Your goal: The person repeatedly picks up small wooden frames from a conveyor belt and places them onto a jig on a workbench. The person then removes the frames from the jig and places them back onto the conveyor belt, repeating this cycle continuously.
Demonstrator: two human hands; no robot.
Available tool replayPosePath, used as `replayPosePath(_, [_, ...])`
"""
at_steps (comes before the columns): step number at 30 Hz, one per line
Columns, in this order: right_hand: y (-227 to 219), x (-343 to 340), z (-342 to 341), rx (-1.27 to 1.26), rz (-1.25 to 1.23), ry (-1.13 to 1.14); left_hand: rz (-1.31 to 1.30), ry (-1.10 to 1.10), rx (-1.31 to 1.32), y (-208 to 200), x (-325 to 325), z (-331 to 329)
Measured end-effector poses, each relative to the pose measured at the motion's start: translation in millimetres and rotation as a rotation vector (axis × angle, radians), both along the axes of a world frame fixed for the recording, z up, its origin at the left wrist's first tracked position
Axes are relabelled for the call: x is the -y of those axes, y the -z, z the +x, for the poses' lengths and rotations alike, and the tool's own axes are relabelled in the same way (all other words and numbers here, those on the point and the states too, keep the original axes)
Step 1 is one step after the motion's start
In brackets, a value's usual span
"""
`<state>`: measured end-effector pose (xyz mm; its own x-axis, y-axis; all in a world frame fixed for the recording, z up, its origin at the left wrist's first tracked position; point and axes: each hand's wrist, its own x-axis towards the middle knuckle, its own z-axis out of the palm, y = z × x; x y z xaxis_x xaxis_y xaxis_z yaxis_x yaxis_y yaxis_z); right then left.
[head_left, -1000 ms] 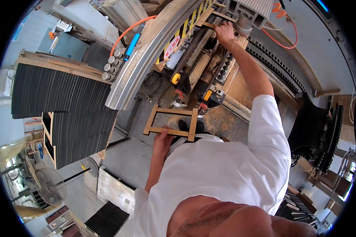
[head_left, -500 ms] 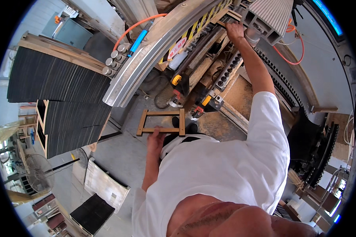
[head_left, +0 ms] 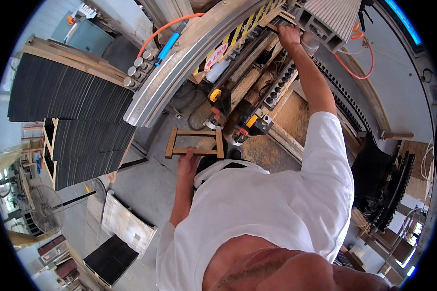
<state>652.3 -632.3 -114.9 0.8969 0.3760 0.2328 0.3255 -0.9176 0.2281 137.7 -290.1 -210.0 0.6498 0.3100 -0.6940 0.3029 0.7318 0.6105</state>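
Note:
My left hand (head_left: 187, 157) is closed on the near rail of an open rectangular wooden frame (head_left: 171, 143). This frame has pale faces and dark edges, and is held in front of my waist. My right arm reaches far forward to the machine. There my right hand (head_left: 289, 37) is closed on the edge of a second pale wooden piece with dark edges (head_left: 287, 18), which looks like a similar frame. Much of that piece is hidden by the hand and the machine. A ribbed metal beam (head_left: 327, 22) is just right of this hand.
The machine's curved metal rail (head_left: 167, 89) crosses ahead, with a yellow-black striped strip (head_left: 238, 39). Below it, two machine bars carry a yellow knob (head_left: 215, 95) and clamps. Sawdust (head_left: 269, 148) covers the bed. Stacked black-edged boards (head_left: 73, 92) stand left, near a fan (head_left: 46, 208).
The wooden frame in my left hand has shifted slightly up and left in view, as has much of the scene. My right hand stays at the same wooden piece on the machine.

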Motion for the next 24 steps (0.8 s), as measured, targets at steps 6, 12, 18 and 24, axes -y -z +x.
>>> replayPosePath(6, [-3.4,2.4,-1.0,0.030,-0.042,0.062,0.030,0.023,0.046,-0.3,-10.3,-8.4])
replayPosePath(12, [2.6,-1.5,-1.4,0.040,0.055,0.073,0.118,-0.013,0.013,-1.1,-27.9,-32.2])
replayPosePath(18, [-3.0,-7.0,-7.8,0.025,-0.043,0.234,0.484,0.039,0.057,-49.9,-60.9,-58.6])
replayPosePath(24, [-32.5,-55.5,-48.1,0.268,0.259,0.080,0.833,-0.062,0.292,-156.4,-133.1,-100.4])
